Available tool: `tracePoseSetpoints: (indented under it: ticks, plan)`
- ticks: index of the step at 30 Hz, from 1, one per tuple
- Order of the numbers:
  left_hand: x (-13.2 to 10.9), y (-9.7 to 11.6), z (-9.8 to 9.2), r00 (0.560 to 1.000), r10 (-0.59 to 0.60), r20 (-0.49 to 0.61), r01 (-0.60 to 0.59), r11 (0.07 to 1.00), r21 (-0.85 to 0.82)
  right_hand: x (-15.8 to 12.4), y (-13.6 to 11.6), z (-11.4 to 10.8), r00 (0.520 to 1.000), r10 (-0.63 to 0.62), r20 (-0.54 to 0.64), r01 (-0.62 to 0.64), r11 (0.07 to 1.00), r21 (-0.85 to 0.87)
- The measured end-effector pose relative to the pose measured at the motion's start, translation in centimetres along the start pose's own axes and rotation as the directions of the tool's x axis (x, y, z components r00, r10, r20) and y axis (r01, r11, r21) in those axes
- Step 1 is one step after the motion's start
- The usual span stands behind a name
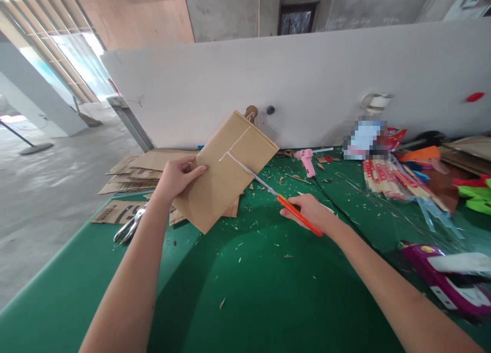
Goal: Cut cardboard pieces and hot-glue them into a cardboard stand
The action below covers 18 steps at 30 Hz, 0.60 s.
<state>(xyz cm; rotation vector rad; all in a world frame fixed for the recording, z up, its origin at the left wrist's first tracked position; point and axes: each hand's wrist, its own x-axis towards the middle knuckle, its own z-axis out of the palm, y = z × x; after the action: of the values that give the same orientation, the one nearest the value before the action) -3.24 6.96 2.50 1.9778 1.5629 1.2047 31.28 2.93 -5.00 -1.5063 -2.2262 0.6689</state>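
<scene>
My left hand [182, 176] grips a brown piece of cardboard [215, 189] by its left side, thumb on the front face, and holds it tilted above the table. White lines cross the cardboard near its upper part. In my right hand [307, 212] is a pair of scissors with orange-red handles [297, 215]. Their blades lie against the cardboard's right side, pointing up and left along a white line; whether they have cut into it is hard to make out.
The green table [245, 286] is strewn with scraps. A pink glue gun [306, 161] with a black cord lies beyond the scissors. Silver pliers [132, 225] and stacked cardboard [134, 171] are at left. A purple device [441, 276] and bundled sticks [383, 179] sit at right, before a white partition [230, 76].
</scene>
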Motion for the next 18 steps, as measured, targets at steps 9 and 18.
tracePoseSetpoints:
  ticks: [9, 18]
  plan:
    - [-0.01, -0.04, 0.07, 1.0, 0.012, -0.001, -0.012, 1.0, -0.003, 0.17, 0.54, 0.1, 0.998, 0.03, -0.049, -0.033, 0.998, -0.054]
    - [-0.1, 0.22, 0.16, 1.0, -0.017, -0.014, 0.017, 0.999, -0.028, -0.23, -0.2, -0.2, 0.996, 0.071, -0.05, -0.074, 0.995, -0.073]
